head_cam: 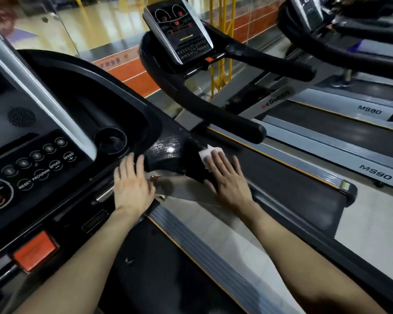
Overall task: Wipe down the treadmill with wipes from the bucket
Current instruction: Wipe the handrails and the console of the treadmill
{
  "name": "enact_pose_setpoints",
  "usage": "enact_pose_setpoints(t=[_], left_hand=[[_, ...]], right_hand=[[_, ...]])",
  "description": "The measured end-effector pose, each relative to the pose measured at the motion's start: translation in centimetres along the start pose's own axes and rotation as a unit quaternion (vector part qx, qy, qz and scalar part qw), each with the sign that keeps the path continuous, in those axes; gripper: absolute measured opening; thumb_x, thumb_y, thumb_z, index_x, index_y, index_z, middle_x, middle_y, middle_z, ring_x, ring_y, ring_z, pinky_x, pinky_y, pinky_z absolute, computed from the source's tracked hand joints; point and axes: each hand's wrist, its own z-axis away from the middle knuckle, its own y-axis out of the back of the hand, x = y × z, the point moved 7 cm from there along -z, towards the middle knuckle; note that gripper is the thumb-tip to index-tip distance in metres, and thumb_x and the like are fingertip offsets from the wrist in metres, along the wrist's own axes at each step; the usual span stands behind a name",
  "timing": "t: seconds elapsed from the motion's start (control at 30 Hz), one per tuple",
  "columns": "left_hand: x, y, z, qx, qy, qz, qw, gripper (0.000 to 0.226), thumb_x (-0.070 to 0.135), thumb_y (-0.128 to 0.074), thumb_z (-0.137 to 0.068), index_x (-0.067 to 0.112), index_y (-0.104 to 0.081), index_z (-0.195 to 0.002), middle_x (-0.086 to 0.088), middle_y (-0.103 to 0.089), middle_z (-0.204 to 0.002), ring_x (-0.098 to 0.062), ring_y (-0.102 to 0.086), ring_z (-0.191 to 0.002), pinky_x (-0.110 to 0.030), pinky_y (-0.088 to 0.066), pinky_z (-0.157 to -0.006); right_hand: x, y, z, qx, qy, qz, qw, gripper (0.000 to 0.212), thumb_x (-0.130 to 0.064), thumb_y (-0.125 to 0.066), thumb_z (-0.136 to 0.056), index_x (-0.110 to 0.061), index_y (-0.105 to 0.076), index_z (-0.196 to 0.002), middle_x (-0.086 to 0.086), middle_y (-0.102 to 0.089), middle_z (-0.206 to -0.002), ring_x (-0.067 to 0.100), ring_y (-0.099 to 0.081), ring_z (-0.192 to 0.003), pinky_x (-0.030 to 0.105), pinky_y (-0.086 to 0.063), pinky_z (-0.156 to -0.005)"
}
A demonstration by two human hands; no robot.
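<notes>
On treadmill handrail (168, 152), right hand (229, 180) flat presses wipe (208, 154).

Light is moderate and even, its source out of view; shadows under the hands are faint. One small white glare spot sits on the wet black arm (170, 150) of the treadmill (114, 91), near centre. The glossy floor (77, 23) at 11 o'clock carries pale reflections. The right hand (227, 177) and wipe (208, 152) are motion-smeared; the left hand (132, 184) is sharper. Wide-angle bending curves the silver trim (39, 87) at 9 o'clock. The corners at 11 and 1 o'clock are soft.
</notes>
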Motion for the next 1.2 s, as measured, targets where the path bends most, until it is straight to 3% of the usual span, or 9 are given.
enact_pose_setpoints(t=[0.13, 0.3, 0.4, 0.5, 0.63, 0.73, 0.93, 1.07, 1.2], left_hand=[[7.3, 0.7, 1.2, 0.010, -0.044, 0.047, 0.998, 0.101, 0.039, -0.071, -0.087, 0.017, -0.017, -0.170, -0.017, -0.008, -0.177, -0.034, -0.008, -0.165, -0.053, -0.021, -0.130], [13.5, -1.8, 2.0, -0.058, -0.039, 0.142, 0.987, 0.084, 0.051, -0.052, -0.106, 0.033, -0.002, -0.172, -0.003, 0.016, -0.179, -0.024, 0.006, -0.166, -0.052, -0.020, -0.133], [15.3, -3.2, 2.3, -0.089, -0.004, 0.161, 0.983, 0.091, 0.058, -0.049, -0.107, 0.033, 0.011, -0.170, 0.000, 0.031, -0.175, -0.024, 0.017, -0.165, -0.043, -0.022, -0.131], [15.8, -3.1, 2.2, -0.104, 0.015, 0.146, 0.984, 0.097, 0.045, -0.059, -0.106, 0.027, 0.010, -0.171, -0.005, 0.027, -0.176, -0.027, 0.010, -0.165, -0.043, -0.026, -0.132], [15.3, -2.5, 1.9, -0.115, 0.029, 0.157, 0.980, 0.095, 0.027, -0.064, -0.104, 0.029, 0.002, -0.172, -0.003, 0.019, -0.178, -0.024, 0.001, -0.166, -0.044, -0.031, -0.130], [15.1, -2.4, 2.1, -0.105, 0.028, 0.173, 0.979, 0.095, 0.025, -0.065, -0.104, 0.034, 0.002, -0.171, 0.004, 0.020, -0.178, -0.017, 0.003, -0.166, -0.034, -0.029, -0.128], [15.2, -2.9, 2.3, -0.105, 0.025, 0.181, 0.978, 0.114, -0.003, -0.065, -0.092, 0.039, 0.007, -0.170, 0.011, 0.028, -0.175, -0.013, 0.008, -0.164, -0.019, -0.048, -0.099], [15.2, -2.4, 2.2, -0.111, 0.027, 0.158, 0.981, 0.111, 0.001, -0.067, -0.092, 0.035, 0.003, -0.171, 0.008, 0.023, -0.177, -0.016, 0.003, -0.166, -0.029, -0.046, -0.115], [14.3, -1.3, 2.0, -0.089, 0.025, 0.110, 0.990, 0.099, 0.023, -0.077, -0.094, 0.034, -0.015, -0.171, 0.000, -0.002, -0.180, -0.030, -0.028, -0.160, -0.049, -0.034, -0.127]], right_hand=[[0.1, -0.7, -2.6, -0.019, 0.029, -0.024, 0.999, 0.075, -0.061, -0.031, -0.109, -0.023, -0.011, -0.171, 0.004, 0.000, -0.179, 0.020, 0.006, -0.165, 0.065, -0.008, -0.128], [6.6, -0.4, 9.2, -0.039, 0.062, -0.033, 0.997, 0.072, -0.057, -0.036, -0.111, -0.026, -0.012, -0.171, 0.003, -0.001, -0.179, 0.021, 0.003, -0.165, 0.060, -0.014, -0.129], [8.7, -0.3, 12.4, -0.047, 0.082, -0.043, 0.995, 0.073, -0.057, -0.038, -0.110, -0.021, -0.018, -0.170, 0.006, -0.005, -0.179, 0.024, -0.001, -0.165, 0.055, -0.015, -0.131], [6.8, -1.0, 6.0, -0.043, 0.100, -0.109, 0.988, 0.075, -0.059, -0.041, -0.109, -0.017, -0.023, -0.169, 0.011, -0.014, -0.177, 0.026, -0.011, -0.164, 0.049, -0.019, -0.131], [4.6, -1.5, -1.9, -0.069, 0.117, -0.138, 0.981, 0.076, -0.059, -0.033, -0.110, -0.023, -0.007, -0.171, 0.004, 0.002, -0.179, 0.019, -0.001, -0.165, 0.045, -0.016, -0.132], [6.8, -1.3, 2.3, -0.061, 0.144, -0.131, 0.979, 0.072, -0.055, -0.033, -0.111, -0.024, -0.008, -0.171, 0.002, 0.006, -0.179, 0.016, 0.005, -0.165, 0.043, -0.016, -0.132], [10.8, 0.0, 12.2, -0.048, 0.156, -0.119, 0.979, 0.076, -0.061, -0.036, -0.111, -0.019, -0.014, -0.170, 0.004, 0.000, -0.179, 0.018, 0.006, -0.165, 0.043, -0.015, -0.134], [4.9, -1.5, 2.0, -0.044, 0.166, -0.116, 0.978, 0.076, -0.059, -0.034, -0.110, -0.017, -0.014, -0.170, 0.009, 0.001, -0.178, 0.023, 0.006, -0.165, 0.047, -0.015, -0.132], [4.2, -1.6, 1.0, -0.030, 0.143, -0.096, 0.985, 0.073, -0.054, -0.033, -0.111, -0.017, -0.013, -0.170, 0.007, 0.002, -0.179, 0.023, 0.008, -0.165, 0.048, -0.015, -0.132]])
